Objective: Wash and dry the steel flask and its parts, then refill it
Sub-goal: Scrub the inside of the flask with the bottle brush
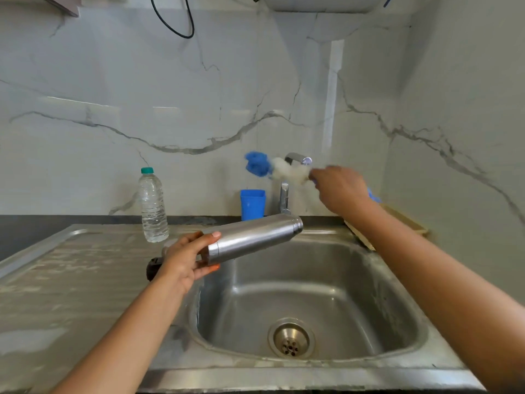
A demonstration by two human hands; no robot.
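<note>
Flask: the steel flask [252, 240] hangs over the sink's [355, 280] back-left corner, nearly level, long axis rising left to right, open mouth toward the tap [298, 160].
Left hand: the left hand [184, 258] wraps its fingers round the base end.
Right hand: the right hand [341, 191] clasps the bottle brush [272, 167], raised above and right of the mouth, head pointing left, blurred.
Next move: likely the brush must drop and align with the flask's axis.

Steel flask [252, 238]: brushed cylinder, uncapped, lying near-horizontal in the air. Threaded mouth points to 2 o'clock; base at 8 o'clock, gripped by left hand [184, 260]. Bottle brush [272, 167]: blue-and-white head, blurred, at 12 o'clock of the mouth, held by right hand [341, 189].
</note>
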